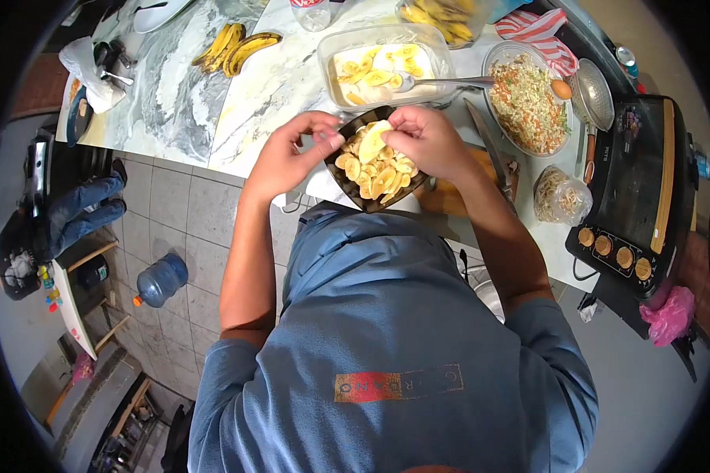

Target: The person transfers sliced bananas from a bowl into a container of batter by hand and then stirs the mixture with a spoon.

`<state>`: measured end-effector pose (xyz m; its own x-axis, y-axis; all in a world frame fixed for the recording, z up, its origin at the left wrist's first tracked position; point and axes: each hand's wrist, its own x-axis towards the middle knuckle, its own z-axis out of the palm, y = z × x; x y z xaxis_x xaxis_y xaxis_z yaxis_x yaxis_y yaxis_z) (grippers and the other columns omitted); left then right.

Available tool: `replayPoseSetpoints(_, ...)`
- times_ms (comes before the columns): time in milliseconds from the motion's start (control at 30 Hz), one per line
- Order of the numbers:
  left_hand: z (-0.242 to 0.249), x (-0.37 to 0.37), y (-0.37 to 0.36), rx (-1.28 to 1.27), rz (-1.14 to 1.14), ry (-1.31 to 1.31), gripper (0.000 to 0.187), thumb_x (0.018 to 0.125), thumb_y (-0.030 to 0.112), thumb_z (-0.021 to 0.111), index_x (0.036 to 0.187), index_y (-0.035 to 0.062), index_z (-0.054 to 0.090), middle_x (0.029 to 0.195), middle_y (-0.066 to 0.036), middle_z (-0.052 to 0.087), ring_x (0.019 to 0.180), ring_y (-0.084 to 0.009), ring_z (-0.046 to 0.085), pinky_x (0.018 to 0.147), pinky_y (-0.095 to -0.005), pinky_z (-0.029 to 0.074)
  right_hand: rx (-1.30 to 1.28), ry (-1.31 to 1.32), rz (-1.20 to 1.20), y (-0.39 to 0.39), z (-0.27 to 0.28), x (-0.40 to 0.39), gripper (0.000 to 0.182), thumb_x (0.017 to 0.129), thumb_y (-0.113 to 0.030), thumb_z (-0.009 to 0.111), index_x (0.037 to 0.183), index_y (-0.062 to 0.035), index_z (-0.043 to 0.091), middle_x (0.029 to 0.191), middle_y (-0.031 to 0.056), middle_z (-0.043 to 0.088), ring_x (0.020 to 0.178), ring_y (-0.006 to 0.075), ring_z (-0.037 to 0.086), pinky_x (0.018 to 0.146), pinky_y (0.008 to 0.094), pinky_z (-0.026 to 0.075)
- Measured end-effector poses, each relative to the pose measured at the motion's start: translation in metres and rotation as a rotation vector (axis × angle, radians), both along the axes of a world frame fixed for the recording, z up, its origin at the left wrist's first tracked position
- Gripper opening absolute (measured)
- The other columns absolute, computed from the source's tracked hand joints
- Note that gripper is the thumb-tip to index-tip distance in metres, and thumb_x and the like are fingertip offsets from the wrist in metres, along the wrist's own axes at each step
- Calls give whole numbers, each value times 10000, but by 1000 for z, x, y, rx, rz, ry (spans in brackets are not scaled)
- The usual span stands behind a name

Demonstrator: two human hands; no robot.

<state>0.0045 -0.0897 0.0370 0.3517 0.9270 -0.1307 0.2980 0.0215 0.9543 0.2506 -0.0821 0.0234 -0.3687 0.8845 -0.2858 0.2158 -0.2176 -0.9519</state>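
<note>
A dark angular bowl point(336, 175) full of banana slices point(386, 175) stands at the counter's near edge, right in front of my body. Pinched between the thumb and fingers of my right hand point(427, 143) is a long pale banana slice point(374, 143), held over the bowl. My left hand point(298, 154) is at the bowl's left rim, thumb and fingers apart with nothing visible between them. Just beyond the bowl, a clear plastic container point(329, 78) holds white cream with banana slices on top. A spoon point(450, 82) rests in it, its handle pointing right.
To the right are a bowl of chopped vegetables point(525, 106) with an egg point(561, 89), a knife point(487, 142), a wooden board point(446, 197), a plastic bag point(562, 195) and a toaster oven point(627, 189). Ripe bananas point(237, 50) lie back left. Another person point(63, 221) is at far left.
</note>
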Motion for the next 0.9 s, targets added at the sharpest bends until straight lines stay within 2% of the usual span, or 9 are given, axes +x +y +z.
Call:
replayPoseSetpoints(100,5,10,0,109,-122,-69,306,840,144,735,1111,42,637,981,-4,666,939,-98,575,921,-282,402,7,-20,-60,4,5,8,95,874,-63,629,920,19,616,789,22,654,698,52,599,628,207,463)
replayPoseSetpoints(167,4,17,1,136,-148,-51,364,806,133,770,1128,35,629,982,-31,657,936,-104,554,886,-257,439,66,-76,-86,6,8,11,112,873,-78,624,926,20,617,786,29,660,692,61,602,633,213,464)
replayPoseSetpoints(233,4,24,2,-44,-72,-107,335,816,107,748,1127,47,641,1005,-28,670,955,-105,590,928,-279,413,64,-68,-99,5,9,9,118,867,-80,627,926,22,616,787,34,661,698,71,609,641,215,465)
replayPoseSetpoints(300,5,26,4,-43,-76,-59,330,814,88,749,1123,43,644,974,-21,676,943,-100,598,896,-271,433,64,41,-179,3,8,6,165,823,-104,650,892,42,614,705,13,629,650,51,553,588,228,443)
replayPoseSetpoints(400,3,28,5,-110,-66,-70,312,827,79,738,1122,35,644,932,-9,677,907,-84,599,852,-254,449,29,97,-174,0,7,6,162,833,-97,642,909,42,606,741,25,640,682,62,578,608,227,461)
replayPoseSetpoints(467,1,28,6,-143,-66,-128,288,846,104,738,1106,19,648,935,-13,665,836,-64,570,760,-215,472,11,123,-167,-1,6,8,162,841,-89,636,930,41,598,781,39,648,704,75,598,623,228,472)
replayPoseSetpoints(600,-5,27,8,-164,-74,-172,273,854,96,728,1105,19,651,935,-4,668,827,-61,573,758,-212,473,-59,271,-114,-2,8,11,169,869,-82,610,982,39,576,876,67,653,775,111,644,683,237,495)
replayPoseSetpoints(833,1,23,10,-311,-60,-373,199,898,73,674,1081,-1,644,932,-7,679,839,-61,600,776,-215,488,-109,265,-100,3,29,16,165,893,-96,581,989,38,567,866,53,640,809,111,646,722,250,492)
replayPoseSetpoints(900,3,21,12,-306,-41,-398,193,904,72,666,1078,-7,639,936,-18,683,842,-64,610,775,-218,492,-10,159,-109,9,31,19,149,886,-94,593,973,27,585,838,38,638,772,92,627,703,241,483)
